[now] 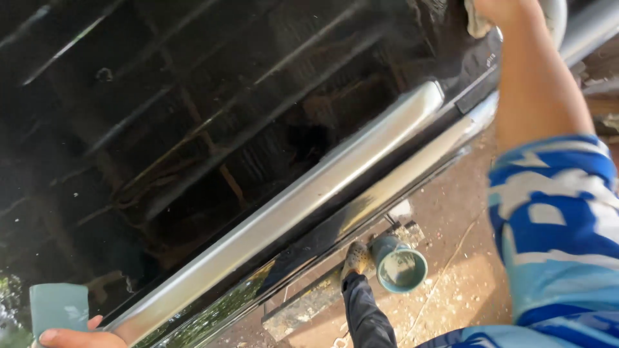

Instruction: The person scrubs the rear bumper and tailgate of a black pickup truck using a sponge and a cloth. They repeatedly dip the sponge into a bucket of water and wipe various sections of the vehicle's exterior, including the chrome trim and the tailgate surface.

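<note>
Nearest, at the bottom left corner, the left hand (77, 336) pinches a grey-green sanding block (59, 308) flat against the glossy black car panel (161, 129), just above the long chrome trim strip (309, 200). Keeping that block flat with even pressure should avoid gouging the finish. Below, a teal bucket (401, 265) stands on the dirt ground (464, 270) beside the person's shoe (356, 258). Farthest, at the top right, the right hand (503, 9) presses a pale cloth (477, 22) onto the panel's edge; its grip is mostly out of frame, so I cannot tell how closed it is.
</note>
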